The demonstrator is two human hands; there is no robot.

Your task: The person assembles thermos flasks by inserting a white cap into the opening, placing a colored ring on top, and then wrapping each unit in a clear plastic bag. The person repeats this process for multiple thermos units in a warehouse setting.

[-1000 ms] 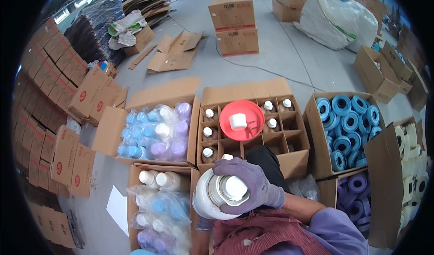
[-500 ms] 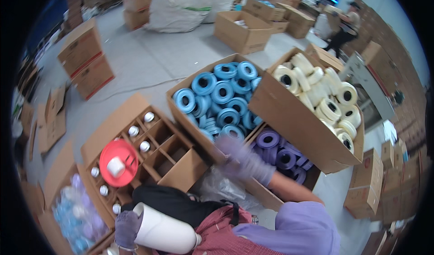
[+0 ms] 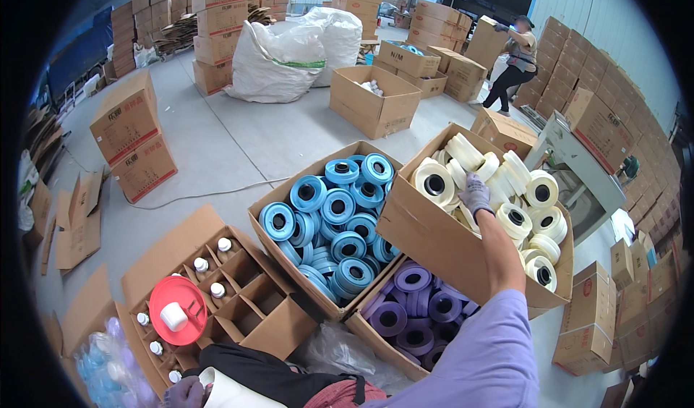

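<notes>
At the lower edge my left hand (image 3: 186, 392), in a grey glove, is closed round a white cylindrical bottle (image 3: 235, 392), which is partly cut off by the picture's edge. My right hand (image 3: 475, 193), gloved too, reaches into a cardboard box (image 3: 434, 223) heaped with cream plastic rings (image 3: 513, 220) that have dark centres. Its fingers are curled against one of these rings, and their tips are partly hidden. Beside that box stand a box of blue rings (image 3: 337, 207) and a lower box of purple rings (image 3: 412, 278).
A divided carton (image 3: 267, 292) holds several white-capped bottles, with a red round lid-like piece (image 3: 189, 296) lying on top. Clear bags of coloured pieces (image 3: 108, 364) fill a box at left. Stacked cartons (image 3: 134, 137), white sacks (image 3: 278, 53) and a person (image 3: 517, 64) handling a box are farther off.
My right hand has moved from above the blue and purple boxes up and right into the cream rings. The head view has tilted up, and the bottle in my left hand sits lower in the picture.
</notes>
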